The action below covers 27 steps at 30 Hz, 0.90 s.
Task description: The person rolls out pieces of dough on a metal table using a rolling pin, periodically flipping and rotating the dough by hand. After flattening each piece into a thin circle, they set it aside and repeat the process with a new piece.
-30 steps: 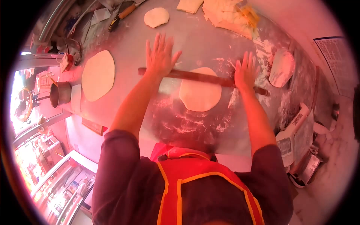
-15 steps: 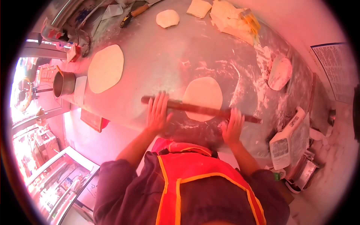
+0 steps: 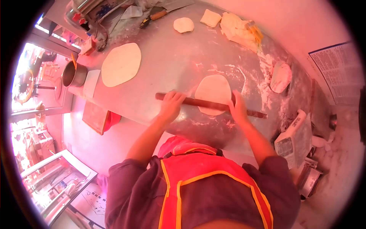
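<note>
A dark wooden rolling pin [image 3: 202, 103] lies slantwise across the near part of a flat round of dough [image 3: 213, 87] on the metal worktop [image 3: 164, 68]. My left hand [image 3: 171, 106] grips the pin near its left end, the fingers bent over it. Right of the dough, my right hand [image 3: 239, 108] is closed around the pin, which sticks out beyond it. Part of the dough's near edge shows below the pin. A larger flat dough round [image 3: 121, 65] lies farther left on the worktop.
At the back lie a small dough piece [image 3: 183, 25], a square dough piece [image 3: 211, 18], a yellowish dough mass [image 3: 238, 30] and a scraper [image 3: 154, 17]. A floury dough piece [image 3: 281, 77] and a white scale [image 3: 293, 141] are on the right. A metal pot [image 3: 74, 74] stands left.
My hands have come closer together on the rolling pin. Their fingers, stretched out flat before, now curl around it. The whole view has shifted somewhat.
</note>
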Available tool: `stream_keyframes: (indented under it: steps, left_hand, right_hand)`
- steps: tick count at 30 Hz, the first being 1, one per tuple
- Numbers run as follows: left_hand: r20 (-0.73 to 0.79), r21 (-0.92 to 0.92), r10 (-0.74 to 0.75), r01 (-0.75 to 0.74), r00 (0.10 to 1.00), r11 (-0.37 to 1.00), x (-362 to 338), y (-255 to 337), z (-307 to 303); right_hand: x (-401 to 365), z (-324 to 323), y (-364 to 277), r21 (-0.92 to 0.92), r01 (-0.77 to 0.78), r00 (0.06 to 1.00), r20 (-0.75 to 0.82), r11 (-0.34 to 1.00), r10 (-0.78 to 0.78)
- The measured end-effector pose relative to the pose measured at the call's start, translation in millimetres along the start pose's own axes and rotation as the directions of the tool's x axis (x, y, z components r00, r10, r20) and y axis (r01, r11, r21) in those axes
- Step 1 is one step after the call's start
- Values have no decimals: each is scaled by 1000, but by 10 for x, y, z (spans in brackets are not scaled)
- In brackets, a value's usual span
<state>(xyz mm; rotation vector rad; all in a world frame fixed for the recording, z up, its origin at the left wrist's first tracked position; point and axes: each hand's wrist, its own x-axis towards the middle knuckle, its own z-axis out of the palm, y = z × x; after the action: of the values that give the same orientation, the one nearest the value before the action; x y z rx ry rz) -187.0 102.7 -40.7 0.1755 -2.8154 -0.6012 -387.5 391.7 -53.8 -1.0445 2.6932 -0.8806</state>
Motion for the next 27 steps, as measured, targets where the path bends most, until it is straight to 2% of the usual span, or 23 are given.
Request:
stream_keyframes:
  steps: [2, 4, 5, 7, 8, 9, 10, 13, 16, 18, 20, 22, 23, 24, 26, 27]
  left_hand:
    - [-35, -15, 28, -28, 999, 999, -22, 131, -125]
    - [-36, -22, 27, -28, 999, 999, -116, 264, -283]
    - [-28, -30, 16, -17, 999, 999, -225, 373, -352]
    - [-24, -13, -14, 13, 1000, 1000, -414, 519, -384]
    - [-41, -17, -28, 27, 999, 999, -475, 551, -390]
    - [-55, -23, -43, 42, 998, 999, -535, 587, -394]
    - [-70, -29, -56, 55, 996, 998, -575, 610, -396]
    - [-2, -24, -77, 77, 997, 997, -593, 601, -391]
    - [49, -41, -97, 99, 994, 994, -516, 579, -491]
    - [41, -9, -87, 87, 995, 996, -480, 471, -430]
    - [-12, 5, -63, 64, 998, 998, -416, 395, -379]
    - [-110, 16, -26, 28, 994, 999, -316, 318, -346]
    - [-9, 37, -81, 81, 997, 996, -320, 242, -259]
    - [-39, 52, -90, 92, 995, 994, -346, 191, -145]
    - [-97, 83, -113, 121, 989, 989, -364, 164, 68]
    - [-67, 73, -145, 150, 987, 986, -251, 181, 55]
  right_hand:
    - [706, 306, 154, 315, -178, 984, 81, 932, 160]
    - [1240, 249, -178, 295, -465, 852, 406, 835, 331]
    - [1405, 250, -310, 200, -406, 811, 529, 892, 250]
    - [1591, 274, -508, 33, -227, 654, 746, 973, 127]
    - [1572, 360, -625, 129, 34, 691, 714, 991, -117]
    - [1525, 494, -800, 211, 292, 661, 660, 933, -356]
    - [1474, 619, -972, 275, 528, 571, 586, 804, -575]
    - [1355, 639, -1602, 180, 396, 628, 662, 901, -408]
    - [1411, 759, -990, -2, 250, 901, 368, 968, -232]
    - [1215, 495, -620, -95, 63, 934, 357, 993, -25]
    - [727, 189, -253, -46, -111, 888, 444, 993, 120]
    - [30, -184, -348, 48, -347, 897, 308, 937, 316]
    - [-310, -230, -229, -42, -128, 982, 131, 991, 133]
    - [-590, -245, -98, -169, 81, 996, -25, 982, -86]
    - [-982, -212, -123, -325, 27, 989, -127, 945, -73]
    - [-1027, -173, -144, -395, -7, 981, -182, 919, -70]
